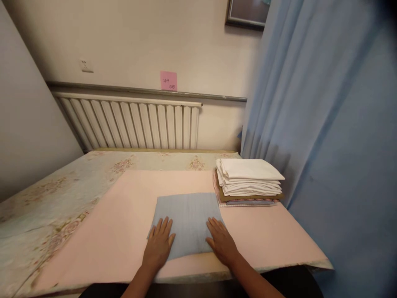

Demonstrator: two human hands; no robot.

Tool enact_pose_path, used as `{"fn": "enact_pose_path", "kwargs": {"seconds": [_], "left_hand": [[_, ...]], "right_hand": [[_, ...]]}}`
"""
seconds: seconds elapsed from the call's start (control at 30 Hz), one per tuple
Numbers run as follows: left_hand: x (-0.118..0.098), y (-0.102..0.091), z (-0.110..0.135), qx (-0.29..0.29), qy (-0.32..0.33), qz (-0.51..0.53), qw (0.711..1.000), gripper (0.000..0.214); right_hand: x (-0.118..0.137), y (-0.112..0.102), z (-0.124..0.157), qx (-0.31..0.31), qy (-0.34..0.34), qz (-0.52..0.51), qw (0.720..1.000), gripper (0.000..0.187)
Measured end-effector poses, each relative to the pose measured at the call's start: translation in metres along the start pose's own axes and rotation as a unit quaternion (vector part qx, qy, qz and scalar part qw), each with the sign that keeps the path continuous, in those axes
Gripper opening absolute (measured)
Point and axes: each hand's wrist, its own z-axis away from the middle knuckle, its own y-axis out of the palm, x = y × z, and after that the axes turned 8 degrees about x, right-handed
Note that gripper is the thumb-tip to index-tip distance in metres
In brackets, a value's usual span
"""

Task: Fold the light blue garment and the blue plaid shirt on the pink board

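Observation:
A light blue cloth [189, 221] lies spread flat on the pink sheet in front of me. My left hand [159, 244] rests palm down on its left edge, fingers stretched out. On the opposite edge, my right hand [221, 241] also lies flat with its fingers extended. Neither hand grips anything. To the right, behind my right hand, stands a stack of folded white cloths [249, 178]. Beneath the white ones are a folded brown cloth [226, 195] and other patterned cloths, only their edges showing.
The pink sheet [118, 231] covers part of a floral-patterned surface [46, 194]. A blue curtain [310, 124] hangs along the right side. At the back, a white radiator [133, 122] runs along the wall, with a pink paper note [168, 80] above it.

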Motion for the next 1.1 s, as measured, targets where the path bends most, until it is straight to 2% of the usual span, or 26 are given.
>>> {"fn": "enact_pose_path", "kwargs": {"seconds": [0.23, 0.4, 0.5, 0.7, 0.83, 0.97, 1.1], "left_hand": [[0.015, -0.001, 0.022, 0.004, 0.031, 0.007, 0.999, 0.055], [0.025, -0.006, 0.040, -0.009, 0.109, -0.002, 0.994, 0.068], [0.030, -0.005, 0.047, -0.027, 0.140, -0.014, 0.990, 0.076], [0.035, 0.010, 0.050, -0.109, 0.140, -0.024, 0.984, 0.057], [0.037, 0.008, 0.053, -0.118, 0.131, 0.002, 0.984, 0.068], [0.045, 0.007, 0.055, -0.121, 0.114, 0.060, 0.984, 0.075], [0.053, 0.014, 0.051, -0.148, 0.091, 0.149, 0.973, 0.056]], "right_hand": [[-0.001, -0.007, 0.012, 0.033, 0.006, -0.040, 0.999, 0.062], [-0.006, -0.018, 0.019, 0.080, -0.024, -0.085, 0.993, 0.075], [-0.010, -0.019, 0.025, 0.084, -0.049, -0.083, 0.992, 0.081], [-0.018, -0.004, 0.035, 0.008, -0.080, -0.003, 0.997, 0.064], [-0.020, 0.002, 0.035, -0.049, -0.094, 0.047, 0.993, 0.065], [-0.021, 0.004, 0.033, -0.077, -0.081, 0.029, 0.993, 0.059], [-0.022, 0.001, 0.032, -0.100, -0.049, -0.035, 0.993, 0.051]]}}
